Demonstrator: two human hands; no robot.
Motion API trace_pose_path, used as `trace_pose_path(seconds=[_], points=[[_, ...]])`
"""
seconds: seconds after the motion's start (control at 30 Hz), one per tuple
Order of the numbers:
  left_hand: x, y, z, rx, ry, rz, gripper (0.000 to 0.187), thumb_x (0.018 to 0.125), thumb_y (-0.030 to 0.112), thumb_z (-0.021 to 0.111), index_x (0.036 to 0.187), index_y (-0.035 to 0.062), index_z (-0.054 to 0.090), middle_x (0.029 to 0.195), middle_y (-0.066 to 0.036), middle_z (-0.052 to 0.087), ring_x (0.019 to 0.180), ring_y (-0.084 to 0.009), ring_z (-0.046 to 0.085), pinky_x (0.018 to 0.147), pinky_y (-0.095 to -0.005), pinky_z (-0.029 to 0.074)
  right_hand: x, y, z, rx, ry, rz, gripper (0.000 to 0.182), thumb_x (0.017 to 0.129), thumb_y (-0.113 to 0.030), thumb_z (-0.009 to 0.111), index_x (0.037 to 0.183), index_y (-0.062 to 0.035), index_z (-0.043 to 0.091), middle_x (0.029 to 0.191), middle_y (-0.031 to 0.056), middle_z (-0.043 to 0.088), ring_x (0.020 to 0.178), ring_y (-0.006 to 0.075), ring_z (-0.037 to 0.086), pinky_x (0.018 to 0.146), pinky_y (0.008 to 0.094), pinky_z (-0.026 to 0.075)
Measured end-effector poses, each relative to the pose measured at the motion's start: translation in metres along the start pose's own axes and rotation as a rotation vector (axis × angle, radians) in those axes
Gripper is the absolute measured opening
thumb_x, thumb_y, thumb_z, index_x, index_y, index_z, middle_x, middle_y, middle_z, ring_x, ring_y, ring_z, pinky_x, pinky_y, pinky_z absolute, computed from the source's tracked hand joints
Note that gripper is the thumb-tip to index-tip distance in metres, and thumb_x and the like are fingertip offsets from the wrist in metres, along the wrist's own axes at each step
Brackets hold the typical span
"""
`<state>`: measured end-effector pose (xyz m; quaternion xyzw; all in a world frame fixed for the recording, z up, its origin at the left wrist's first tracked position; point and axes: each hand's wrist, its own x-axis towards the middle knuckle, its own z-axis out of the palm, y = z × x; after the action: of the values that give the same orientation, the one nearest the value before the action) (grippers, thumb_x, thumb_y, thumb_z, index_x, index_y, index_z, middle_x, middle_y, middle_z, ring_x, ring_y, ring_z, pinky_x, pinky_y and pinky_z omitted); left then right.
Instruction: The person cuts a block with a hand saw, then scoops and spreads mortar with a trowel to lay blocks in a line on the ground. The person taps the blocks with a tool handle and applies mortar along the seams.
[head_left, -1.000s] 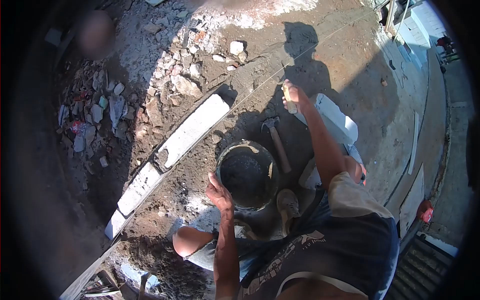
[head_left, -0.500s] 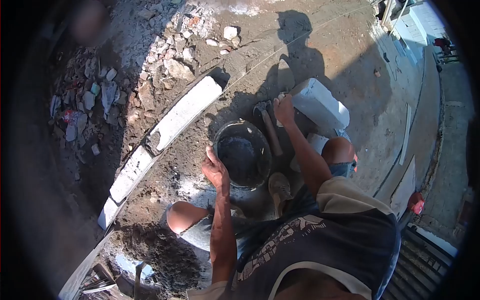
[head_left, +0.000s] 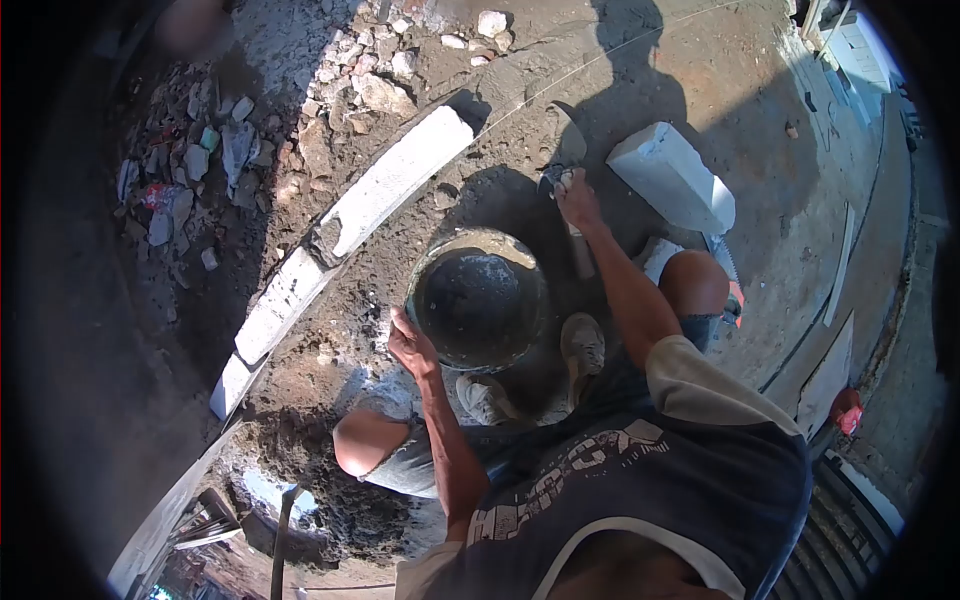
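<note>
A round dark bucket [head_left: 530, 352] stands in front of me, tilted slightly, with dark residue visible inside. My left hand [head_left: 412, 345] grips its left rim, fingers closed on the edge. In my right hand [head_left: 578, 203] is a trowel [head_left: 568, 135], its blade pointing away from me above the ground beyond the bucket. Just under that hand lies a hammer [head_left: 581, 255], its head partly covered by the hand. A large white block [head_left: 672, 178] rests to the right of the trowel.
A row of white blocks [head_left: 402, 180] runs diagonally on the left, with a string line [head_left: 600, 58] stretched beyond it. Rubble [head_left: 385, 95] lies past the row. A handsaw [head_left: 722, 258] is near my right knee. A wooden handle [head_left: 284, 535] stands at lower left.
The bucket has shifted left, away from the hammer, and its opening has tipped. My right hand has moved the trowel left, away from the large block. The whole view has shifted a little.
</note>
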<state>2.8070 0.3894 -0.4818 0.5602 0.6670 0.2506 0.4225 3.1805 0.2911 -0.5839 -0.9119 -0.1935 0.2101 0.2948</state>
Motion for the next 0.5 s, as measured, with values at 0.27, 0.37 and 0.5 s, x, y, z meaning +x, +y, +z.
trace_pose_path(seconds=[0.27,0.37,0.5], points=[[-0.004,0.041,-0.05,0.142,0.144,-0.041,0.066,0.104,0.05,0.046,0.093,-0.0108,0.069,0.063,-0.005,0.051,0.064,-0.016,0.039,0.06,-0.0386,0.037,-0.079,-0.038,0.025,-0.154,-0.165,-0.156,0.048,0.093,-0.023,0.06,0.127,0.0012,0.037,0.095,0.027,0.065,0.087,0.0464,0.064,0.076,0.0526,0.053],[0.001,0.031,-0.05,0.079,0.162,-0.009,0.068,0.103,0.051,0.047,0.079,-0.0097,0.065,0.058,-0.005,0.047,0.06,-0.016,0.036,0.057,-0.0397,0.033,-0.094,-0.001,0.062,-0.026,-0.22,-0.261,0.044,0.095,-0.027,0.061,0.126,-0.0032,0.039,0.086,0.0156,0.063,0.074,0.032,0.065,0.066,0.0461,0.055],[-0.005,0.046,-0.042,0.009,0.186,0.037,0.068,0.103,0.051,0.047,0.071,-0.0078,0.058,0.056,-0.004,0.045,0.059,-0.0149,0.034,0.056,-0.0382,0.031,-0.128,-0.019,0.065,0.494,-0.472,0.079,0.042,0.098,-0.038,0.062,0.123,-0.0107,0.042,0.081,0.0021,0.056,0.065,0.0139,0.058,0.056,0.0357,0.053]])
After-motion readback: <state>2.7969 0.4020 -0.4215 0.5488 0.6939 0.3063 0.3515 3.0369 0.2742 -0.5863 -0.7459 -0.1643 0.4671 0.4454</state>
